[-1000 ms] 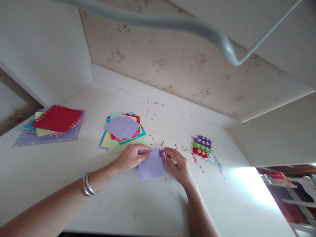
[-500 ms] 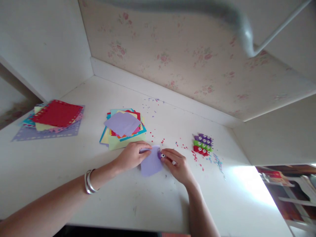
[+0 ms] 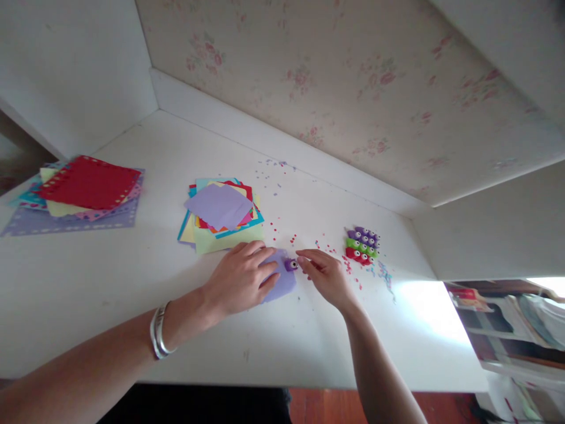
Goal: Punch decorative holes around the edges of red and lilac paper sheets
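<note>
A purple paper sheet lies on the white table, partly covered by my left hand, whose fingers are spread flat over it. On the sheet's right edge sits a small purple punch with a white, eye-like round spot. Just right of the punch is my right hand, thumb and index finger apart with no object seen between them; its other fingers are curled. Whether a fingertip touches the punch is hard to tell.
Beyond my left hand lies a stack of coloured papers. Papers with punched edges lie at the far left. Rows of purple, green and red punches stand right, near scattered confetti. A wall rises behind.
My left hand has gone from pinching the paper's edge to lying flat on it. My right fingers have come off the punch. The view has shifted, and the hanging grey object above is gone.
</note>
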Demonstrator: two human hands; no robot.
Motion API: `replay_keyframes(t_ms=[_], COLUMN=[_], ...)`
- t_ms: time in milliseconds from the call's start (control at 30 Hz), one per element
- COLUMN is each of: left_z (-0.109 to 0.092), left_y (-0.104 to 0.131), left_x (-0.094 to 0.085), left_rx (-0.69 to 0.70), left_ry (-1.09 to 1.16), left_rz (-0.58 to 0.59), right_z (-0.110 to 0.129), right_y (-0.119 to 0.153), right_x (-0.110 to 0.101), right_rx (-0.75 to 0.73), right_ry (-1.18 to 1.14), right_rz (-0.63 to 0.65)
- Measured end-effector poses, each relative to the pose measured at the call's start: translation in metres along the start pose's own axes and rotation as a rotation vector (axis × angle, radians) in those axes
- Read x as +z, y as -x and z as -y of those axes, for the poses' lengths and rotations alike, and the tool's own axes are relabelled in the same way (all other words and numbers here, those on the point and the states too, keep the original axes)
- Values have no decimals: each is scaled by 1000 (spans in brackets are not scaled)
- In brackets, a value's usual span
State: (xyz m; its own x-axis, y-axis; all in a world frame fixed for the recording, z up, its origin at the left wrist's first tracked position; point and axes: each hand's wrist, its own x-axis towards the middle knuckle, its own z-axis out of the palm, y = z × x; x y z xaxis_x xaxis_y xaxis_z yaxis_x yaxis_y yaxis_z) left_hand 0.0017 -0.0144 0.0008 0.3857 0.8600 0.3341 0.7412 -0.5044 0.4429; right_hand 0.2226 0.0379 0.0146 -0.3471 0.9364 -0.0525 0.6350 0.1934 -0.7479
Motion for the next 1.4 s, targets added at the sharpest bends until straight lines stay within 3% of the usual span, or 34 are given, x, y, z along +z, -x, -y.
replay_keyframes(t_ms=[200,533,1400], left_z=[2,0,-1], left_y=[4,9,11], left_x=[6,13,19], left_rx=[28,11,35], left_ry=[49,16,-3], left_rz=[114,123,137], right_z=[5,4,16], right_y=[-11,-20,-23], right_x=[-3,-10,-15], right_rx=[-15,51,93], right_ry=[100,26,86], right_rz=[144,281,343])
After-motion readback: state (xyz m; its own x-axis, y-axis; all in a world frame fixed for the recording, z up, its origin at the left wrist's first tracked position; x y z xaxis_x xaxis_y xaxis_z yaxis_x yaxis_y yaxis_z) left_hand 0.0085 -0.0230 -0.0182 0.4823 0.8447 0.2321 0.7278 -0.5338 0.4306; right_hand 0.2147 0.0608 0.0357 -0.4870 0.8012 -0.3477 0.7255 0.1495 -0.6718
